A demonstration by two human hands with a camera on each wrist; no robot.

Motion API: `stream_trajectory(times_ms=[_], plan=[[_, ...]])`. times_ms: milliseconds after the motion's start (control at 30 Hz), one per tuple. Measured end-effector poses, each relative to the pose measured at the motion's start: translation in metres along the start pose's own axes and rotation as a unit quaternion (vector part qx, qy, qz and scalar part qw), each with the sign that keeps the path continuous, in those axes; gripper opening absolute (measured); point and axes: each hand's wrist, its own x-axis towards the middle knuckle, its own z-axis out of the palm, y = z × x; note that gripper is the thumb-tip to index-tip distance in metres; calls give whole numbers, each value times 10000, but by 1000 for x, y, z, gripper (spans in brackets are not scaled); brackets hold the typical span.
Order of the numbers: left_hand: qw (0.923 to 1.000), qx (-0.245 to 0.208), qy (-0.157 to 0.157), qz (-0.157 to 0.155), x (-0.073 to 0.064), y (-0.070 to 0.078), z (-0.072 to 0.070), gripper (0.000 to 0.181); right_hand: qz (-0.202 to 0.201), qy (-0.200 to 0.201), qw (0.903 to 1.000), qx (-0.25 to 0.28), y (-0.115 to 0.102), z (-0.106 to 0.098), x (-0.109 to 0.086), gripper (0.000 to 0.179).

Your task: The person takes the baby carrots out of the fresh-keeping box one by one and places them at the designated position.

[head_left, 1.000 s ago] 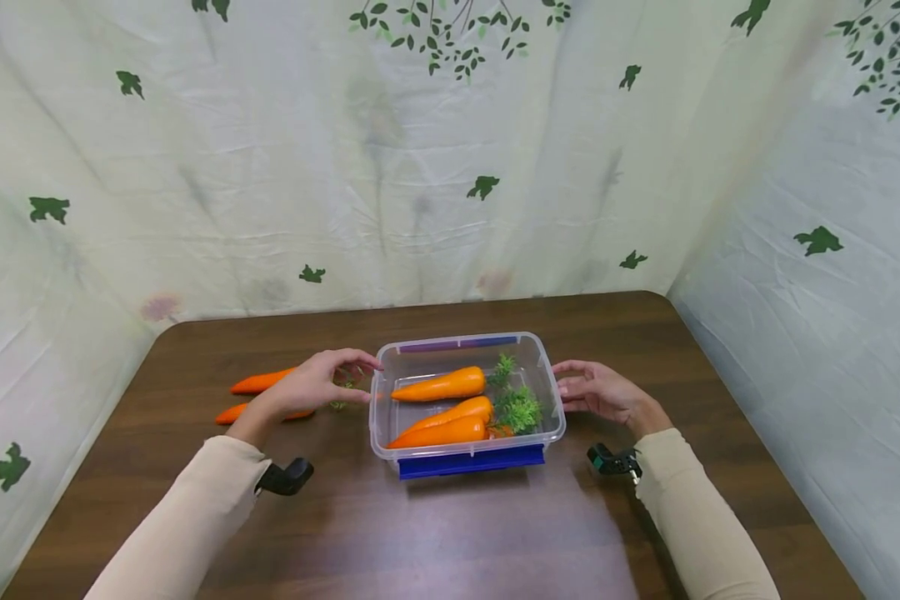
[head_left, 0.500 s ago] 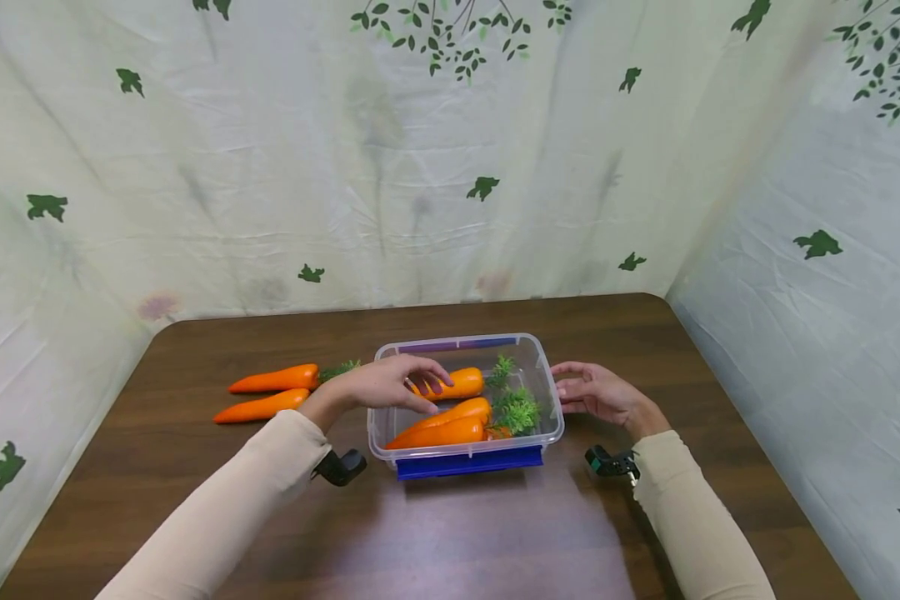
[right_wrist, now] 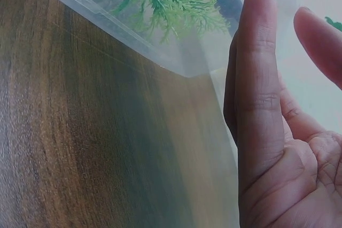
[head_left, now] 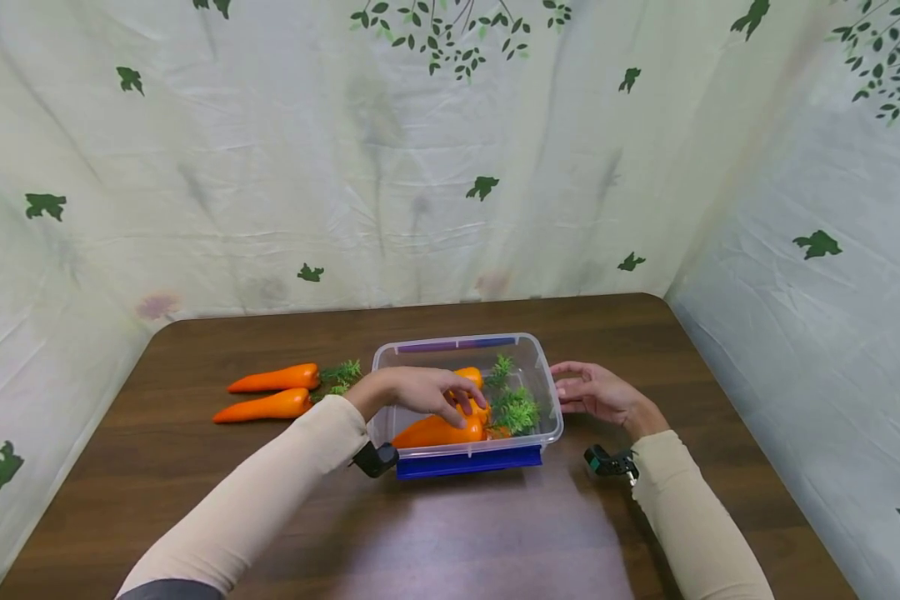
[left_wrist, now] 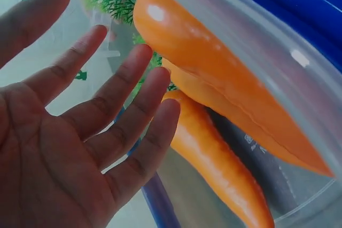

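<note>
A clear plastic box [head_left: 378,433] with a blue front clip [head_left: 468,463] holds several orange carrots with green tops [head_left: 516,410]. My left hand [head_left: 423,390] is inside the box's outline, above the carrots. In the left wrist view, that hand [left_wrist: 64,142] has its fingers spread, close to the front carrot [left_wrist: 197,46], and holds nothing. My right hand [head_left: 602,395] is at the box's right side with fingers extended toward its wall; contact is hard to tell. The right wrist view shows that hand's [right_wrist: 262,110] straight forefinger beside the box [right_wrist: 128,41].
Two more carrots, an upper one [head_left: 273,379] and a lower one [head_left: 262,407], lie on the brown wooden table [head_left: 450,542] left of the box. Behind the table hangs a pale leaf-patterned cloth [head_left: 405,233], which also covers the sides.
My left hand has moved right, from the box's left edge to over the carrots inside, uncovering the two carrots on the table. The right hand and box have stayed nearly still.
</note>
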Motion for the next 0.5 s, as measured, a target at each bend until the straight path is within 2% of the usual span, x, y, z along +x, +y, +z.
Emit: stream_trajectory(times_ms=[367, 500], plan=[[9986, -224, -113, -469, 10, -8, 4, 34, -29, 12, 10000, -15, 0, 4, -2, 32], [9982, -262, -108, -529, 10, -12, 5, 32, -21, 78, 10000, 20, 0, 7, -2, 32]])
